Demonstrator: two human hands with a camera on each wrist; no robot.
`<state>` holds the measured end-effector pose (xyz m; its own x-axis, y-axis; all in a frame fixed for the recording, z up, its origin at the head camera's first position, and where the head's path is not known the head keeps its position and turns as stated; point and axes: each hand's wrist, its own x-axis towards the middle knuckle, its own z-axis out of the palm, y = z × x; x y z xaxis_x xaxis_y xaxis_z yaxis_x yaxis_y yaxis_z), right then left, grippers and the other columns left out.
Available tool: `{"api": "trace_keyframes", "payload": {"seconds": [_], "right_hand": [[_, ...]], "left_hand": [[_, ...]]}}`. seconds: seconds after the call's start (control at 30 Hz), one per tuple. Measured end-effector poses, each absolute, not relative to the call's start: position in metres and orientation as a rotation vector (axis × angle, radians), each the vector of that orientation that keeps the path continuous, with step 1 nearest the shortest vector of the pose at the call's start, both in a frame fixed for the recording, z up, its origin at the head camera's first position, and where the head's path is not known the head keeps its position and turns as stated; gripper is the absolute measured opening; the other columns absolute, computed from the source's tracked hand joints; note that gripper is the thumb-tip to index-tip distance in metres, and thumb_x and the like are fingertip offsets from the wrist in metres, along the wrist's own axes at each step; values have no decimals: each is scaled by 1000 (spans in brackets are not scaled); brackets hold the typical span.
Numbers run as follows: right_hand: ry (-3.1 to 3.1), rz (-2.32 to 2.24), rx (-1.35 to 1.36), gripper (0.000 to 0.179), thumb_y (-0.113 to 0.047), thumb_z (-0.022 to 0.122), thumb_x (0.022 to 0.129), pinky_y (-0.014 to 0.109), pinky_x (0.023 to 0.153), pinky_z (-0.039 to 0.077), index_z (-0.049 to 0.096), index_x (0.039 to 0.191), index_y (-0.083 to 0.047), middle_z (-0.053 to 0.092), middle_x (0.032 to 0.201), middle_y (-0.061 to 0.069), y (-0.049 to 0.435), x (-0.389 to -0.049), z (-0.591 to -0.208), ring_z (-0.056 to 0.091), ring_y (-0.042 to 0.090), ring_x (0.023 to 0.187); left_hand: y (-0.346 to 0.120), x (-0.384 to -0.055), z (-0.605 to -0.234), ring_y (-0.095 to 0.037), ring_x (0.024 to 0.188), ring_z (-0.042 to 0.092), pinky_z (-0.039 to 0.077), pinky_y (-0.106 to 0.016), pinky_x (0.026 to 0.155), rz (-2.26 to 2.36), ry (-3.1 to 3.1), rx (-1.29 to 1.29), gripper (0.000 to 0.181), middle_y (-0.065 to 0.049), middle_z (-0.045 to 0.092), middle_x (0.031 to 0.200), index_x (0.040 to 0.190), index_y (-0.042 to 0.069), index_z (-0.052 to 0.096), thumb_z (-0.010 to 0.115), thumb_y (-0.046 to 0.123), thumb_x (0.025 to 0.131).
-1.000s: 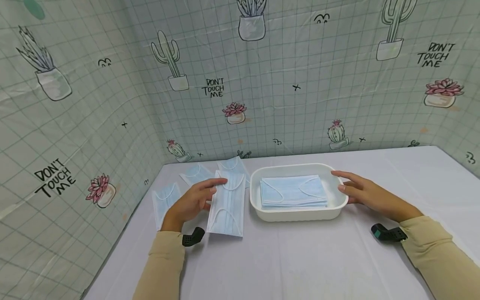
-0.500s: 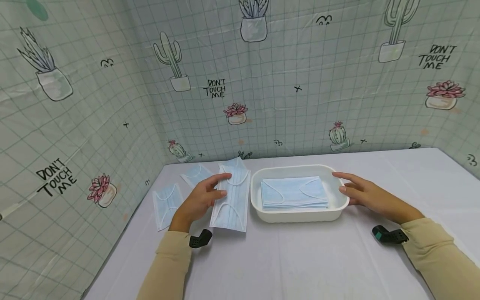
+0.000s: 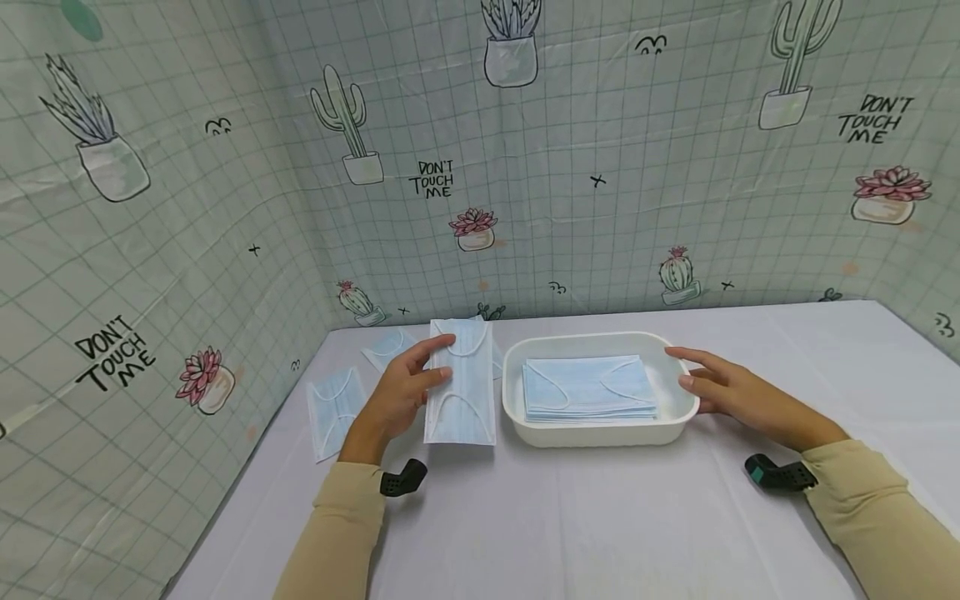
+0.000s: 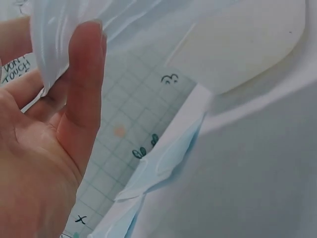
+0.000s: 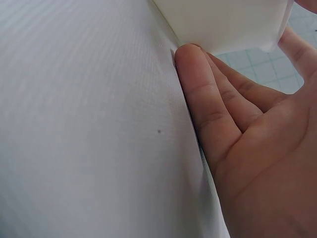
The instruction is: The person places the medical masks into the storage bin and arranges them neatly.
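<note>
My left hand (image 3: pixel 397 396) pinches a pale blue face mask (image 3: pixel 472 383) between thumb and fingers, holding it upright just left of the white tray (image 3: pixel 600 433). In the left wrist view the thumb (image 4: pixel 86 74) lies across the mask's edge. A stack of folded masks (image 3: pixel 588 387) with white ear loops lies inside the tray. At the tray's right end, my right hand (image 3: pixel 731 385) touches the rim with outstretched fingers. From the right wrist, its fingers (image 5: pixel 208 99) appear low against the tray wall (image 5: pixel 223 25), close to the tablecloth.
Loose masks lie on the white-covered table (image 3: pixel 585 525) at the left: one mask (image 3: pixel 330 408) beside the left forearm, another mask (image 3: pixel 390 343) farther back. Part of a further mask (image 3: pixel 497 358) shows behind the held one. A cactus-print cloth (image 3: pixel 555 208) hangs behind and along the left.
My left hand has moved slightly right, then raised the held mask a little and turned it more upright. My right hand stays at the tray's end, and the tray has not moved.
</note>
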<state>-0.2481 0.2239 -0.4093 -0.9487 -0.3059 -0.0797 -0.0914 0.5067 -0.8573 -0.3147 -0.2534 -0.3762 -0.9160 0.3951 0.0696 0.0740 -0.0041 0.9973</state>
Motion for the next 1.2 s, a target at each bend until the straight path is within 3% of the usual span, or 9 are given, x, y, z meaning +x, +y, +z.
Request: {"api": "trace_keyframes", "payload": {"seconds": [0.37,0.6,0.73,0.83,1.07,1.2], "right_hand": [[2533,-1422,-352,62,-40,47,107,27,88,49,21,161,-25,38,151,26,221,-250,-408,66,24,107],[2553,-1419,-363,60,-39,46,107,23,87,48,21,161,-27,40,151,22,225,-249,-406,65,25,109],[2534,-1419,-355,62,-39,46,107,24,88,48,19,161,-27,34,154,24,226,-249,-406,65,26,110],[2510,-1426,-334,63,-40,46,107,26,88,48,18,162,-26,30,156,26,224,-250,-407,64,26,112],[2512,-1462,-363,61,-37,46,107,22,86,48,20,161,-23,39,149,26,224,-248,-409,65,26,109],[2484,-1471,-367,62,-37,46,108,23,87,49,19,161,-22,34,153,27,222,-249,-409,65,26,111]], "left_hand": [[-254,-313,-372,-26,104,60,57,-32,74,1948,2116,522,58,-13,41,148,149,11,47,64,-1,95],[-248,-316,-354,-27,104,60,55,-33,76,1901,2203,535,54,-9,48,143,146,15,52,64,1,95],[-245,-319,-343,-26,100,61,55,-31,73,1890,2197,585,55,-11,49,141,147,14,52,64,2,95],[-242,-320,-335,-26,100,60,54,-31,73,1850,2220,610,55,-12,50,139,147,14,52,66,5,95],[-220,-324,-321,-27,106,61,55,-34,76,1769,2296,612,51,-9,51,139,145,15,54,65,5,96],[-208,-325,-315,-26,106,61,56,-35,76,1739,2278,633,50,-10,52,138,143,14,55,64,2,96]]}}
